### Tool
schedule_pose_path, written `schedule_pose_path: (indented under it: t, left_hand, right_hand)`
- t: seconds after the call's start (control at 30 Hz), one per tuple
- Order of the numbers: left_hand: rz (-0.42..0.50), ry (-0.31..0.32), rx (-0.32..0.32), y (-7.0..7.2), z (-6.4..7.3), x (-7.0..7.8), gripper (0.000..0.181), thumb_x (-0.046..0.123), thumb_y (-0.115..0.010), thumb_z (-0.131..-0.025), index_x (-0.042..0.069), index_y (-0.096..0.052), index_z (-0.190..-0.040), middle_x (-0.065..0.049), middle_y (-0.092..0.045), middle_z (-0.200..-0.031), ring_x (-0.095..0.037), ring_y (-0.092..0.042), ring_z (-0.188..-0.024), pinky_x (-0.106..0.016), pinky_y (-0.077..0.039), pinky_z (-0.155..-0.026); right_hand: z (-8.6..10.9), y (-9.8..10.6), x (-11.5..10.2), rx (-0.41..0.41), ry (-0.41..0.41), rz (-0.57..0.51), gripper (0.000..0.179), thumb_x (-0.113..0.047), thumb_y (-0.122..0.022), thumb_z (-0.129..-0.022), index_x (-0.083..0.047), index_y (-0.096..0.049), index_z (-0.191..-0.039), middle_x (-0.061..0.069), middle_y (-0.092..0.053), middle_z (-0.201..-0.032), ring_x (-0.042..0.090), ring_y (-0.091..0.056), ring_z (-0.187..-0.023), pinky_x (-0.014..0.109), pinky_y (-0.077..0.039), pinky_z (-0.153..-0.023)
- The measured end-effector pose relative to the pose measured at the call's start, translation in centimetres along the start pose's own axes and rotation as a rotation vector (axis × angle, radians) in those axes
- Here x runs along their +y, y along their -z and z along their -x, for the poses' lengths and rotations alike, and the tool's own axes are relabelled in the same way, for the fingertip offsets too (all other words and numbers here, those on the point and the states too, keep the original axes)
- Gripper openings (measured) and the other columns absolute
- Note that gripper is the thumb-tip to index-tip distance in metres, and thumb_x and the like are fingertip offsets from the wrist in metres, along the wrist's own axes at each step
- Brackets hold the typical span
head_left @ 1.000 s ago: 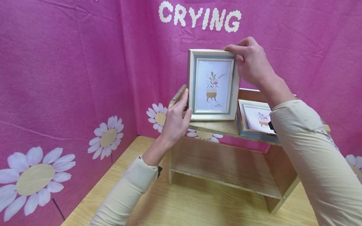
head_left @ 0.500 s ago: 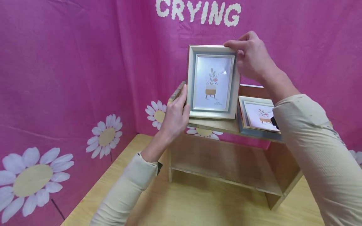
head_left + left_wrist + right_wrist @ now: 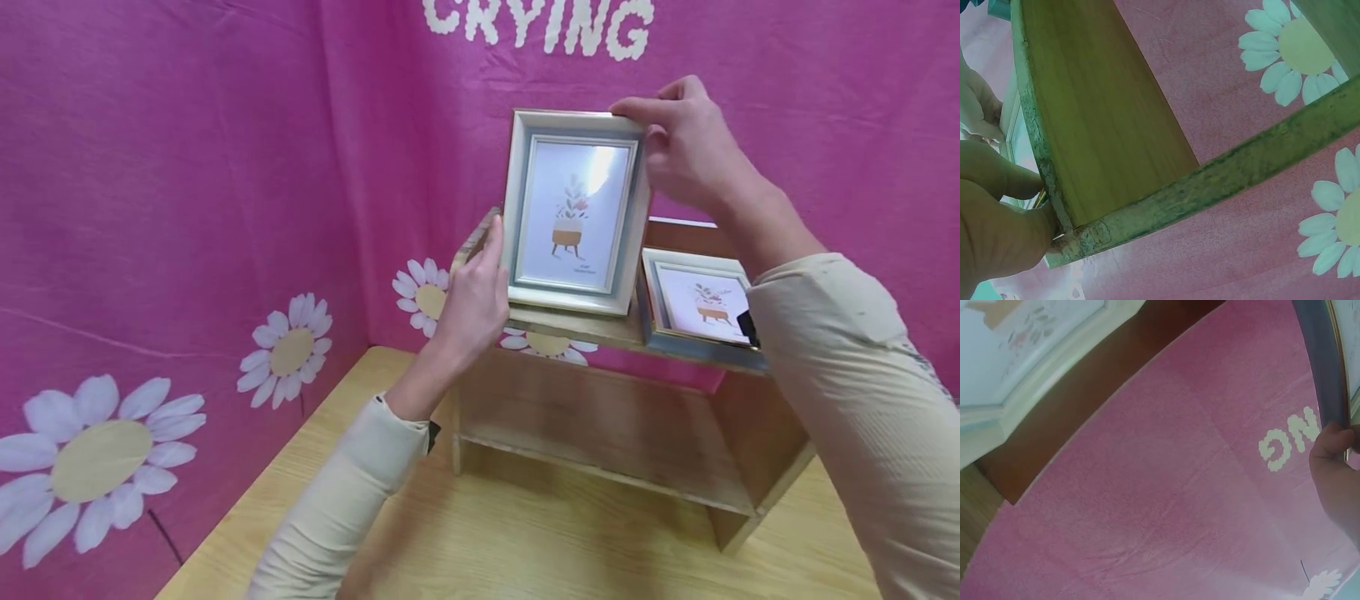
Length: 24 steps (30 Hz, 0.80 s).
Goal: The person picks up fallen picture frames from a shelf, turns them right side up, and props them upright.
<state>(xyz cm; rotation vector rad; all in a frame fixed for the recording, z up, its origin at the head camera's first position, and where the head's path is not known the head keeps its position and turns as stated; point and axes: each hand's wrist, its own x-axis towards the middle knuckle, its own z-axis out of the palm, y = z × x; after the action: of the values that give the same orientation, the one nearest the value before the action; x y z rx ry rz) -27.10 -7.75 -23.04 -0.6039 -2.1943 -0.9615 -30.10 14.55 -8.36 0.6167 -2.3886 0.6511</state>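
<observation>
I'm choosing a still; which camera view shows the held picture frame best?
The head view: there the held picture frame shows nearly its whole front, despite glare and the right hand at one corner. The left wrist view shows only a strip; the right wrist view, one edge and a sliver of front.

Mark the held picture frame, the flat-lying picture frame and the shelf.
Held picture frame [image 3: 572, 215]: head view, on its picture.
Flat-lying picture frame [image 3: 703, 302]: head view, on its picture.
Shelf [image 3: 600, 427]: head view, on its lower board.

2 pic frames [image 3: 576, 212] [image 3: 703, 302], 2 hands [image 3: 474, 304] [image 3: 690, 150], 1 shelf unit [image 3: 600, 425], 1 tbl [image 3: 540, 542].
</observation>
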Motion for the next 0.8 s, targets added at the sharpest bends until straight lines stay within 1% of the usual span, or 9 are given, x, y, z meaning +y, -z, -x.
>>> schedule_pose_path:
  t: [0.03,0.1,0.17,0.2,0.27,0.33,0.43,0.6,0.8]
  left_hand:
    - [0.0,0.005,0.005,0.0,0.1,0.0,0.06,-0.004,-0.048,-0.099,-0.005,-0.024,-0.154,-0.021,-0.048,-0.147,-0.02,-0.043,-0.061,-0.022,-0.056,-0.077]
    - [-0.006,0.018,0.012,0.0,0.2,0.0,0.06,-0.002,-0.049,-0.1,-0.004,-0.024,-0.154,-0.024,-0.064,-0.122,-0.017,-0.035,-0.053,-0.021,-0.052,-0.061]
    - [-0.015,0.024,0.025,0.1,0.3,0.1,0.058,-0.001,-0.049,-0.1,-0.003,-0.027,-0.154,-0.021,-0.066,-0.092,-0.016,-0.032,-0.05,-0.023,-0.045,-0.05]
    - [-0.016,0.025,0.034,0.0,0.4,0.0,0.057,0.0,-0.049,-0.1,-0.003,-0.028,-0.153,-0.021,-0.066,-0.089,-0.015,-0.033,-0.049,-0.023,-0.045,-0.049]
    - [-0.021,0.023,0.052,0.0,0.5,0.0,0.055,0.001,-0.051,-0.1,-0.004,-0.032,-0.152,-0.021,-0.067,-0.088,-0.016,-0.039,-0.051,-0.022,-0.05,-0.053]
    - [-0.02,0.019,0.075,-0.1,0.5,0.0,0.052,0.002,-0.052,-0.1,-0.004,-0.037,-0.15,-0.024,-0.07,-0.11,-0.017,-0.049,-0.057,-0.022,-0.057,-0.064]
    - [-0.004,0.011,0.105,-0.2,0.6,-0.1,0.05,0.003,-0.054,-0.1,-0.004,-0.041,-0.148,-0.022,-0.057,-0.137,-0.019,-0.064,-0.078,-0.029,-0.059,-0.085]
    - [-0.004,-0.015,0.114,-0.4,0.7,-0.3,0.05,0.002,-0.055,-0.099,-0.005,-0.042,-0.147,-0.022,-0.058,-0.135,-0.023,-0.069,-0.095,-0.032,-0.057,-0.089]
    - [0.005,-0.033,0.135,-0.5,1.0,-0.6,0.047,0.001,-0.055,-0.099,-0.007,-0.045,-0.144,-0.023,-0.064,-0.127,-0.024,-0.069,-0.085,-0.033,-0.058,-0.087]
  right_hand:
    - [0.0,-0.1,0.0,0.012,-0.001,-0.01,0.059,0.006,-0.034,-0.09,-0.015,-0.06,-0.139,0.022,-0.036,-0.128,0.029,-0.039,-0.112,0.025,-0.039,-0.077]
    - [0.1,-0.4,0.0,0.035,-0.004,-0.023,0.058,0.005,-0.034,-0.091,-0.015,-0.06,-0.138,0.021,-0.036,-0.127,0.028,-0.039,-0.111,0.024,-0.039,-0.078]
    - [0.2,-0.6,0.0,0.053,-0.007,-0.027,0.055,0.004,-0.035,-0.093,-0.015,-0.06,-0.138,0.02,-0.037,-0.127,0.027,-0.041,-0.112,0.025,-0.04,-0.081]
    - [0.3,-0.7,0.0,0.061,-0.005,-0.029,0.054,0.003,-0.035,-0.094,-0.015,-0.061,-0.138,0.02,-0.037,-0.127,0.027,-0.041,-0.112,0.025,-0.041,-0.082]
    - [0.5,-0.7,0.1,0.081,0.001,-0.032,0.053,0.003,-0.035,-0.095,-0.014,-0.061,-0.137,0.02,-0.039,-0.126,0.026,-0.041,-0.112,0.025,-0.04,-0.083]
    - [0.6,-0.7,0.2,0.101,0.012,-0.031,0.051,0.003,-0.036,-0.095,-0.012,-0.062,-0.136,0.02,-0.04,-0.125,0.025,-0.042,-0.11,0.024,-0.039,-0.082]
    - [0.7,-0.7,0.2,0.123,0.024,-0.03,0.049,0.004,-0.038,-0.095,-0.011,-0.063,-0.134,0.021,-0.042,-0.124,0.025,-0.043,-0.108,0.022,-0.038,-0.079]
    - [0.8,-0.6,0.2,0.122,0.012,-0.027,0.049,0.003,-0.039,-0.096,-0.014,-0.063,-0.135,0.02,-0.043,-0.126,0.023,-0.044,-0.102,0.021,-0.038,-0.075]
    - [1.3,-0.4,0.6,0.079,0.004,-0.011,0.05,-0.003,-0.041,-0.098,-0.018,-0.056,-0.143,0.02,-0.043,-0.135,0.021,-0.044,-0.094,0.023,-0.038,-0.073]
